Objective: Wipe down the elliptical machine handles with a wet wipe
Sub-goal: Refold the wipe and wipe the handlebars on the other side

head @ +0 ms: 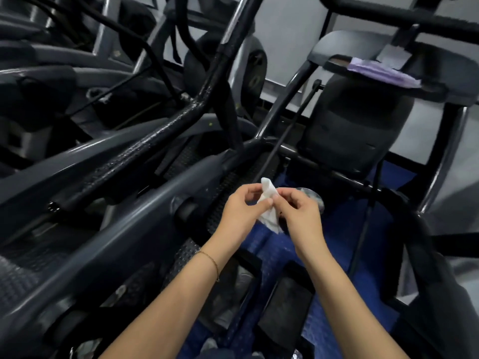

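The wipe (268,195), white and crumpled, is pinched between the left hand (241,213) and the right hand (300,213), with its lower end left hanging. The handle (145,149), black, glossy and pitted, is seen slanting to its left, untouched.

Wet wipe (269,195) btwn left hand (239,212) & right hand (302,212); handle (145,142) left of them.

Two hands: left hand (241,211), right hand (300,213). One white wet wipe (268,193). One thin bracelet (211,263). One purple packet (381,72). One black padded handle (145,150) close by; further bars behind too tangled to count.
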`<state>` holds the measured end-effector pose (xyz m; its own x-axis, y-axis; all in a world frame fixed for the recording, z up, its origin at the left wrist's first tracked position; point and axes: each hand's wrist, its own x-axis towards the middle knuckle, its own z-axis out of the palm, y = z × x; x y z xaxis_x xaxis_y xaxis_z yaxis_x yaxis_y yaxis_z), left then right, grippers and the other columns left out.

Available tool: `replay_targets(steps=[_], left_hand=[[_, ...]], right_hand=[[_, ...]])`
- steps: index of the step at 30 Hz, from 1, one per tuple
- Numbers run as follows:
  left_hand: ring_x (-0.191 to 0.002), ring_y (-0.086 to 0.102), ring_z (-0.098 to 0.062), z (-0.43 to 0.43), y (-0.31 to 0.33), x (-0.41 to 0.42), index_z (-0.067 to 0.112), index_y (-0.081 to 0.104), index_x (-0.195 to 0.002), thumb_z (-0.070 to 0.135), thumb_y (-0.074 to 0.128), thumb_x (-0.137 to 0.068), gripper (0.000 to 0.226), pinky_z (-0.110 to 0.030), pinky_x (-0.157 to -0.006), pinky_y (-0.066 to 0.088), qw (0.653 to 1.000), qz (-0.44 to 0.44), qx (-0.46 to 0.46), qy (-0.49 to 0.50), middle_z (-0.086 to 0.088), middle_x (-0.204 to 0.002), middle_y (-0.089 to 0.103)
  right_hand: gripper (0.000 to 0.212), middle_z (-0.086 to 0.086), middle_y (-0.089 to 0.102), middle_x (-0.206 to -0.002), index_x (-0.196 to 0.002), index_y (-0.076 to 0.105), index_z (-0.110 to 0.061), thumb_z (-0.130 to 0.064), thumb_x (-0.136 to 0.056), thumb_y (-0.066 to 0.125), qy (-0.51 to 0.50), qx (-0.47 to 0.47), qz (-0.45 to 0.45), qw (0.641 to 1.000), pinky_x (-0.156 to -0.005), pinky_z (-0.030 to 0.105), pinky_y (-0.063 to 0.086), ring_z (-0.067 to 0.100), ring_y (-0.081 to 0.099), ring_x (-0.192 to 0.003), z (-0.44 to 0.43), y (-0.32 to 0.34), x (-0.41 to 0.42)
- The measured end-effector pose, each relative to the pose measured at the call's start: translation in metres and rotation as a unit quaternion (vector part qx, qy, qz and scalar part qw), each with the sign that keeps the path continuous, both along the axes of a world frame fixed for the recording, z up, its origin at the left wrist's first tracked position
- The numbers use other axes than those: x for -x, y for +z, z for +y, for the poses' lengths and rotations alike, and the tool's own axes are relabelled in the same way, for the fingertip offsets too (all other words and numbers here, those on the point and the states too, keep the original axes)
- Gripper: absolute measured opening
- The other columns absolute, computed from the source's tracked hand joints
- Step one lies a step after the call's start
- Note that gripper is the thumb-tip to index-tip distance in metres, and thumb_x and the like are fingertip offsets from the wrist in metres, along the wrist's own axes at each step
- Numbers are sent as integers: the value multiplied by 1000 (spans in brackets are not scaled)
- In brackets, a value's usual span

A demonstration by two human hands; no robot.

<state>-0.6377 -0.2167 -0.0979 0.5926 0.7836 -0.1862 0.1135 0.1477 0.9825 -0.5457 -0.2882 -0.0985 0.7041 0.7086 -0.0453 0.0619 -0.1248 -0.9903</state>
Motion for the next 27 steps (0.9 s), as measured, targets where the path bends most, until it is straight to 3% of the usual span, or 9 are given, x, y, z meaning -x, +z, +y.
replay_targets(steps=[4,7,11,13,17,19,21,23,27], left_hand=[[-74,65,-7,15,2,23,11,64,-98,6,63,-87,11,-9,-60,50,999,-11,3,48,-5,-88,69],[-66,64,-3,23,3,37,16,64,-84,4,63,-87,12,-9,-59,50,996,-17,-5,93,-2,-80,69],[-87,67,-19,34,0,58,16,64,-93,5,62,-88,12,-27,-78,54,988,-22,-8,152,-7,-95,69],[-89,64,-13,39,-3,75,18,63,-100,2,60,-88,21,-29,-84,53,969,8,-126,212,1,-98,65],[-91,55,-15,47,6,139,8,66,-102,1,56,-85,20,-29,-86,46,813,129,-444,354,-3,-99,57],[-97,51,-22,54,7,174,3,66,-106,2,56,-86,23,-24,-94,36,731,211,-504,409,-14,-103,59],[-104,51,-27,64,6,201,0,63,-114,5,55,-89,26,-15,-100,26,695,264,-508,435,-20,-111,58],[-108,54,-31,71,3,214,-4,62,-117,9,53,-92,29,-17,-101,30,708,279,-483,433,-21,-115,59],[-98,63,-30,69,0,216,-6,67,-109,10,53,-94,26,-13,-91,36,741,255,-450,428,-19,-105,67]], right_hand=[[14,-3,60,-76,-78,60,-17,-9,-90,56,61,13,-23,998,-67,22,44,9,53,-74,24,-1,19],[4,0,62,-80,-86,61,-12,-13,-89,60,97,1,-17,995,-65,23,44,10,55,-75,39,-3,28],[5,-1,60,-75,-84,63,-8,-11,-88,61,119,-8,-35,992,-61,16,41,5,51,-69,56,-4,37],[15,-6,56,-69,-75,60,-15,-7,-88,60,122,-22,-71,990,-57,8,38,-6,47,-60,68,2,39],[12,-11,57,-73,-81,59,-18,-10,-89,57,165,-28,-194,966,-62,5,38,-7,49,-62,95,23,42],[7,-10,59,-81,-91,62,-16,-12,-90,56,195,-26,-255,947,-69,10,40,-3,50,-70,108,35,49],[17,-13,57,-84,-104,61,-16,-12,-89,55,222,-33,-311,924,-76,20,43,2,53,-80,123,50,60],[24,-13,56,-88,-112,58,-15,-11,-89,54,248,-52,-348,903,-80,26,45,9,57,-86,138,65,74],[18,-6,63,-89,-107,58,-12,-11,-90,54,300,-88,-386,868,-81,39,49,19,61,-91,169,83,105]])
